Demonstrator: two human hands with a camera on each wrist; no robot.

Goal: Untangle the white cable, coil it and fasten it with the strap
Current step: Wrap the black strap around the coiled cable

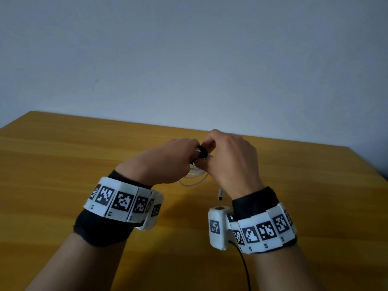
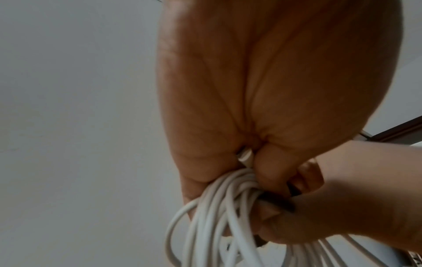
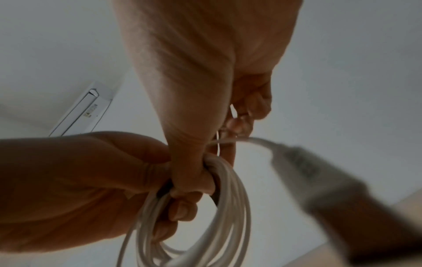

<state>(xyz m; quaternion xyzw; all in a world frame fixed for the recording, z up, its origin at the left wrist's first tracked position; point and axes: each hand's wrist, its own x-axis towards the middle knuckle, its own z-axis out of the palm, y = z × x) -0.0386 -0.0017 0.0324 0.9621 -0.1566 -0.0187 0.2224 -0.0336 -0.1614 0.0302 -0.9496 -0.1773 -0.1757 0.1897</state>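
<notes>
Above the middle of the wooden table [image 1: 84,156] both hands meet on a coiled white cable [image 1: 195,177]. My left hand [image 1: 194,152] grips the bundled loops [image 2: 217,216] in its curled fingers. A black strap [image 1: 202,153] sits around the bundle between the hands. My right hand [image 1: 206,152] pinches that strap [image 2: 274,200] with thumb and fingers against the coil [image 3: 230,207]. The loops hang below the hands. One white plug [image 1: 220,194] dangles free near my right wrist and shows blurred in the right wrist view [image 3: 303,169]. Another plug end [image 2: 245,157] peeks from my left palm.
The table's far edge meets a plain grey wall [image 1: 189,59]. Its right corner falls away at the far right [image 1: 369,164]. A black lead [image 1: 244,267] runs down from the camera on my right wrist. A wall air conditioner [image 3: 84,112] shows overhead.
</notes>
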